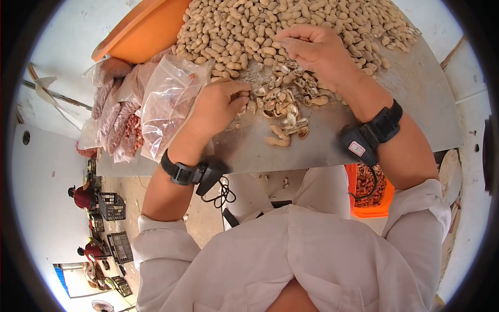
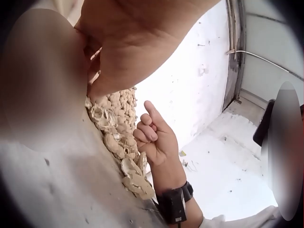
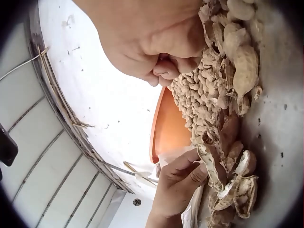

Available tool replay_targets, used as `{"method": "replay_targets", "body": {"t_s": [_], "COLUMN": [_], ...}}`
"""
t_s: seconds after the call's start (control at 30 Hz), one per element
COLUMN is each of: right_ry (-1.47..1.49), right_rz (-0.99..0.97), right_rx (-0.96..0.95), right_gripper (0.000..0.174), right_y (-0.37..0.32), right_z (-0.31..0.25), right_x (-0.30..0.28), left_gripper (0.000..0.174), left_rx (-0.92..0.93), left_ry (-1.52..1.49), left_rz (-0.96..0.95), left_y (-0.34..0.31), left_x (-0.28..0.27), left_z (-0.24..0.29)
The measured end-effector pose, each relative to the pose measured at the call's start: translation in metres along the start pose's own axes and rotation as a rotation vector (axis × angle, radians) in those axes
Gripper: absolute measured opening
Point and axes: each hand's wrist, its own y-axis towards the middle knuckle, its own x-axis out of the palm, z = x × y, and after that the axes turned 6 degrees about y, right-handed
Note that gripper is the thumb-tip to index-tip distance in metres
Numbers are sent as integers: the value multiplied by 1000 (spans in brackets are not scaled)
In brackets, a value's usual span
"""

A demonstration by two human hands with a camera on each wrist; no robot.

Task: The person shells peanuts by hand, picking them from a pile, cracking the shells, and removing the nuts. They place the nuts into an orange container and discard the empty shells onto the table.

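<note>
My left hand (image 1: pixel 215 106), its fingers curled, rests low over the table just left of a heap of broken peanut shells (image 1: pixel 286 101). In the right wrist view, an opened shell (image 3: pixel 212 166) overlaps the fingertips of the left hand (image 3: pixel 178 187), and I cannot tell whether they hold anything. My right hand (image 1: pixel 322 57) reaches over the near edge of the pile of whole peanuts (image 1: pixel 249 26). From the left wrist view, the right hand (image 2: pixel 156 135) has its index finger extended and the other fingers bent, with nothing visible at the fingertip.
Clear plastic bags (image 1: pixel 169 99) of reddish kernels lie at the table's left, beside an orange basin (image 1: pixel 140 31). Below the table's front edge stands an orange container (image 1: pixel 382 208) of reddish-brown bits. Farther left, people and black crates (image 1: pixel 112 206) occupy the floor.
</note>
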Motion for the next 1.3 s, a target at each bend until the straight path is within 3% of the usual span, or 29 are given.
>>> {"method": "replay_targets", "body": {"t_s": [0.07, 0.17, 0.27, 0.37, 0.47, 0.57, 0.77, 0.97, 1.07, 1.17, 1.3], "right_ry": [62, 159, 211, 293, 366, 366, 31, 73, -147, -66, -63], "right_rz": [-17, -15, -50, -143, -236, -278, -86, -83, -81, -65, -83], "right_rx": [-6, -13, 31, 111, 136, 115, -11, -54, -246, -106, -120], "right_gripper": [23, 22, 22, 23, 24, 26, 23, 22, 22, 19, 16], "right_y": [0, 1, 0, -4, -4, -7, -9, -8, -7, -9, -9], "right_z": [-1, 2, 2, -3, -1, -5, -10, -5, -3, -5, -6], "right_x": [1, 3, 5, 4, 6, 8, 9, 10, 9, 11, 11], "left_gripper": [23, 24, 27, 29, 26, 22, 16, 15, 19, 23, 18], "left_rx": [11, -119, -236, -210, -150, 25, -4, -49, -135, -97, -49], "left_ry": [3, -270, -830, -1060, -1081, -1047, -1039, -1046, -1013, -892, -890], "left_rz": [10, 186, 211, 275, 295, 301, 268, 269, 254, 256, 257], "left_y": [2, 7, 15, 22, 28, 35, 42, 43, 40, 38, 36], "left_x": [3, 6, -3, 1, 6, 15, 18, 19, 21, 20, 18], "left_z": [-2, -1, 14, 22, 30, 35, 36, 41, 39, 40, 44]}}
